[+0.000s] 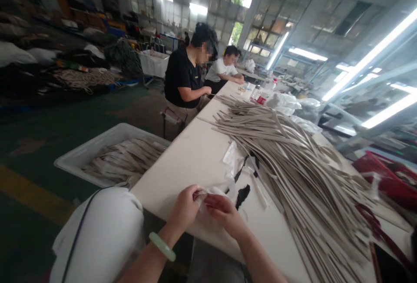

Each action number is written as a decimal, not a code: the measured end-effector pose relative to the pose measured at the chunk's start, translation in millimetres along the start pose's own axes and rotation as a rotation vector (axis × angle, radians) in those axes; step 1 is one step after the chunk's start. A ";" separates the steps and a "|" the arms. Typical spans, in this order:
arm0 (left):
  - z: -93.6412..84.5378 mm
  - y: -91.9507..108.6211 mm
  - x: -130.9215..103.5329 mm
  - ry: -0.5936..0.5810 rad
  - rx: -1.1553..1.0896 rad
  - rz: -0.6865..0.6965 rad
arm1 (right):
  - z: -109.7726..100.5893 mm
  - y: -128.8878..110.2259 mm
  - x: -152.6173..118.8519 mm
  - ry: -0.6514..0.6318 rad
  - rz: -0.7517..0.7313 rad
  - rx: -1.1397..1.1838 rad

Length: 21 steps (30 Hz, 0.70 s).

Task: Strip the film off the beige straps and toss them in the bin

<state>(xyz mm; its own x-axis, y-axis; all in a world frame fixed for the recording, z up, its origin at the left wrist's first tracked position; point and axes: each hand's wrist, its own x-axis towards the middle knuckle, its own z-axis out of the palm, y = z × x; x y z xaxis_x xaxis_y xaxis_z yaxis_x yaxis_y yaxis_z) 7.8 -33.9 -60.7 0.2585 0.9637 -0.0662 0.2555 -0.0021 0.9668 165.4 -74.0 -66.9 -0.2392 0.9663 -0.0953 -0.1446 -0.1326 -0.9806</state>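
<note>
Both hands are close together over the near edge of the pale table (176,166). My left hand (184,207), below a pale green bangle (162,246), is closed on a thin whitish plastic sheet (213,191). My right hand (224,214) grips the same crumpled sheet from the other side, with its fingers bent. Part of the sheet is hidden behind the fingers. Just beyond the hands lie a black torn scrap (243,195) and a clear plastic strip (230,159). A large heap of long beige straps (286,157) spreads over the table to the right.
A white tub (114,133) with beige straps stands left of the table. Nearer is a stuffed white sack (104,231). Two people sit along the table's far left side, one in a black shirt (180,74). Plastic bags (283,103) and a red crate (384,174) are at the right.
</note>
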 end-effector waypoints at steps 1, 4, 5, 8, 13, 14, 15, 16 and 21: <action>-0.3 2.1 -0.4 0.030 0.045 0.037 | -2.4 0.7 -0.3 0.078 0.041 0.096; -3.5 10.1 -3.1 0.098 0.214 0.170 | -12.0 -2.7 1.3 0.325 0.096 0.390; -5.0 13.2 -4.6 0.075 0.260 0.211 | -15.7 -6.5 2.3 0.359 0.118 0.487; -8.5 21.8 -11.1 -0.111 0.343 0.317 | -28.1 -25.1 5.3 0.293 0.177 0.688; -9.7 23.0 -24.3 -0.478 0.470 0.323 | -54.2 -60.0 12.9 0.305 0.059 0.730; -10.3 21.0 -26.9 -0.576 0.492 0.287 | -60.4 -65.4 15.7 0.345 0.042 0.684; -11.4 18.4 -29.5 -0.681 0.517 0.233 | -66.5 -70.2 18.6 0.390 0.020 0.626; -13.3 15.7 -31.8 -0.787 0.546 0.168 | -72.1 -74.6 21.3 0.437 -0.013 0.565; -34.0 13.2 -36.3 -0.933 0.520 -0.063 | -71.0 -84.5 15.2 0.545 -0.204 0.363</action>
<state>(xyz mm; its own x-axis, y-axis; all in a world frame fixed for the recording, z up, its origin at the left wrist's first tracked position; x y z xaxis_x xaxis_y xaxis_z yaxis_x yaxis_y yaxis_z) -29.9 -59.9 -37.1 0.7853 0.3812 -0.4878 0.6019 -0.2859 0.7456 242.2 -32.3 2.4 0.3309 0.9402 -0.0813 -0.4709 0.0899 -0.8776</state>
